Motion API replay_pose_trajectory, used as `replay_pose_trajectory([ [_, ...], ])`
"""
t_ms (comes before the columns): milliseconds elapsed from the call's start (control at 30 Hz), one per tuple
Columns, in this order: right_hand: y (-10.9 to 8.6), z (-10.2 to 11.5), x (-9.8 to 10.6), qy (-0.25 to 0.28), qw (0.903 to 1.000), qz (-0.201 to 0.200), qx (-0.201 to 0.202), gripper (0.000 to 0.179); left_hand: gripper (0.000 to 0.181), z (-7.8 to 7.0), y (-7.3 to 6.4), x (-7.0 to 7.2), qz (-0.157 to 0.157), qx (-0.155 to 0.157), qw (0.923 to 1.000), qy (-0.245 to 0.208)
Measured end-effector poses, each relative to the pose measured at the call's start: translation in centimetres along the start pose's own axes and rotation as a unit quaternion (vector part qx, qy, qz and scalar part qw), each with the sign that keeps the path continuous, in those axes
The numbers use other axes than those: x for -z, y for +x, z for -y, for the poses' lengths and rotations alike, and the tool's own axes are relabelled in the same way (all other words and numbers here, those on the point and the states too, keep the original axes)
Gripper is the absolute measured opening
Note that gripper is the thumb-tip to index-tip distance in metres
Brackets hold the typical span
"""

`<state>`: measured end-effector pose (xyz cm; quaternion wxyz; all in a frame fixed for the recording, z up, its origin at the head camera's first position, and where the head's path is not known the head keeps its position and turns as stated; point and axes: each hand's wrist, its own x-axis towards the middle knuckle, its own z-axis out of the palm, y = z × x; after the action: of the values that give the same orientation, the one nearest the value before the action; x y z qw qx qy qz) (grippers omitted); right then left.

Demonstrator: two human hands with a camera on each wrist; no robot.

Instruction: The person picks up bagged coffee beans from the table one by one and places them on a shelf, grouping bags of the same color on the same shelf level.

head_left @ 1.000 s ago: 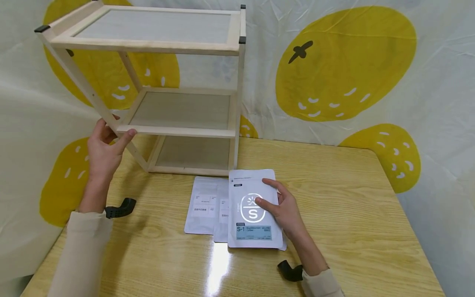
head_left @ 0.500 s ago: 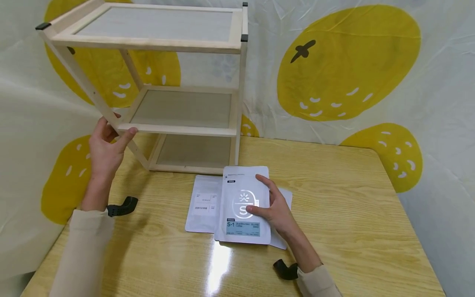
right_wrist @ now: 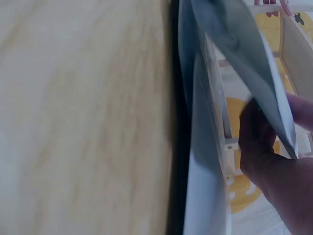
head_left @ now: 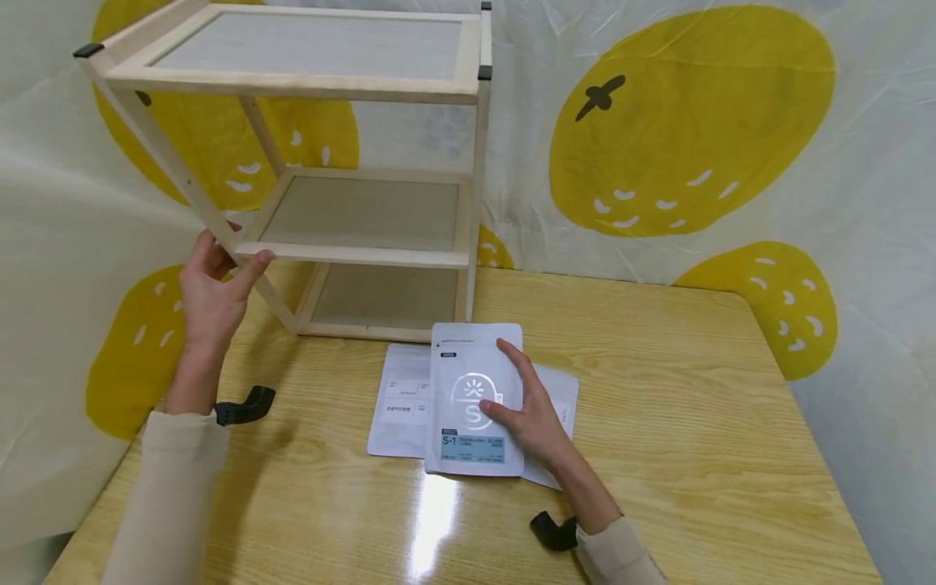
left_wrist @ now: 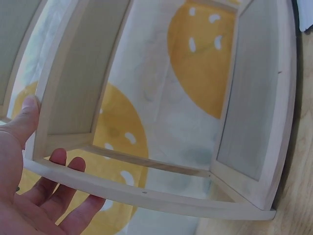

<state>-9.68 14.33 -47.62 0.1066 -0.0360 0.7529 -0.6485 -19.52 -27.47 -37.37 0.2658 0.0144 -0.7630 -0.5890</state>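
My left hand (head_left: 214, 288) grips the front left post of a three-tier wooden shelf (head_left: 351, 257) at the middle tier; in the left wrist view its thumb lies on the tier's edge and its fingers curl round the post. My right hand (head_left: 537, 418) pinches a white coffee pouch (head_left: 475, 357) by its right side, thumb on the front. The pouch bears a silver S logo and a blue S-1 label. Behind it, two more white pouches show partly: a left pouch (head_left: 395, 422) and a right pouch (head_left: 563, 398). In the right wrist view, the held pouch (right_wrist: 249, 54) is raised off the others.
The wooden table (head_left: 658, 422) extends to the right of the pouches. A cloth backdrop (head_left: 512, 146) printed with yellow fruit hangs behind the shelf and along the sides. A black strap piece sits at each wrist.
My right hand has moved left with the held pouch, covering more of the left pouches and uncovering the right one. My left hand keeps its grip on the shelf.
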Motion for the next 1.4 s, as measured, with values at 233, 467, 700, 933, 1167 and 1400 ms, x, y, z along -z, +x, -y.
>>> replay_pose_trajectory([
  [233, 0.2, -0.1, -0.7, 0.015, 0.9994, 0.001, 0.030, 0.083, 0.042, -0.1, 0.1, -0.1, 0.002, 0.004, 1.0000, -0.001],
  [467, 0.5, -0.1, -1.6, 0.042, 0.9982, 0.030, 0.029, 0.070, 0.042, -0.1, 0.2, -0.1, -0.002, 0.002, 1.0000, 0.000],
  [700, 0.7, -0.2, -2.5, 0.057, 0.9976, 0.037, 0.013, 0.071, 0.044, 0.1, 0.2, -0.1, -0.001, 0.004, 1.0000, 0.003],
  [933, 1.1, -0.2, -3.5, 0.061, 0.9973, 0.040, 0.007, 0.070, 0.043, 0.2, 0.1, 0.0, 0.000, 0.003, 1.0000, 0.000],
  [1167, 1.5, 0.0, -4.6, 0.078, 0.9959, 0.045, 0.013, 0.071, 0.039, 0.1, 0.1, 0.0, -0.007, 0.002, 0.9999, -0.015],
  [1400, 1.5, 0.7, -5.6, 0.072, 0.9963, 0.046, 0.007, 0.073, 0.040, 0.0, 0.0, 0.0, -0.005, 0.009, 0.9993, -0.035],
])
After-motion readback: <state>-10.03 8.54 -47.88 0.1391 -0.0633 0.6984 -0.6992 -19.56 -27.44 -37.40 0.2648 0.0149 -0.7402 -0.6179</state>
